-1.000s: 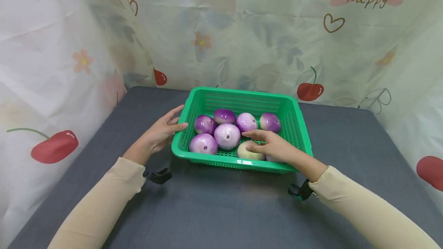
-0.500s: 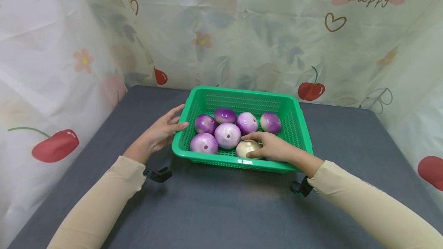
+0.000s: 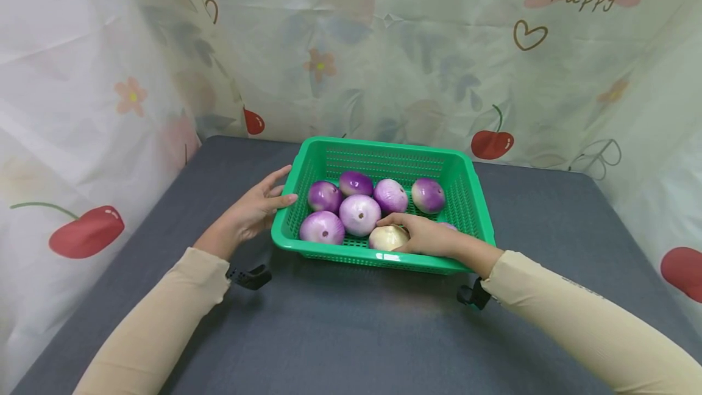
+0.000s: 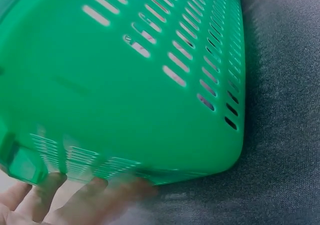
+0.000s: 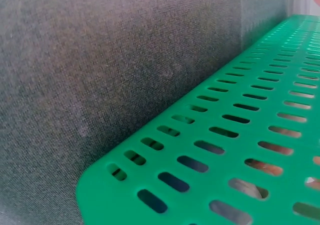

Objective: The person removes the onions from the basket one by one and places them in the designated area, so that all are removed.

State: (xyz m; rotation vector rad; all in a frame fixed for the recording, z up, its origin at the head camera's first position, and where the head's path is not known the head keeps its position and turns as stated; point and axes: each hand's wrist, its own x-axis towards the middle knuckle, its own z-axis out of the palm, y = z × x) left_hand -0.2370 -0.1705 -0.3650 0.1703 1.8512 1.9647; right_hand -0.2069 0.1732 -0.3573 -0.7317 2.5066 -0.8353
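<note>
A green perforated plastic basket (image 3: 384, 146) holds several purple-and-white onions (image 3: 361, 215). At its front, my right hand (image 3: 428, 235) reaches inside and grips a pale, cream-coloured onion (image 3: 388, 238), fingers over its far side and thumb on the near side. Another purple onion (image 3: 448, 225) is mostly hidden behind that hand. My left hand (image 3: 249, 212) touches the basket's left end from outside, fingers spread and thumb at the rim. In the left wrist view, blurred fingertips (image 4: 97, 182) lie against the basket's outer wall. The right wrist view shows mainly the slotted wall (image 5: 225, 135).
The basket stands on a dark grey cloth-covered table (image 3: 351, 328), toward its far edge. A patterned curtain (image 3: 428, 47) hangs behind, and white curtains (image 3: 60, 139) flank both sides. Each wrist wears a black strap (image 3: 250, 277).
My right hand has moved slightly left and lower, and the pale onion has shifted left and turned under its fingers. The left hand and the basket stay in place.
</note>
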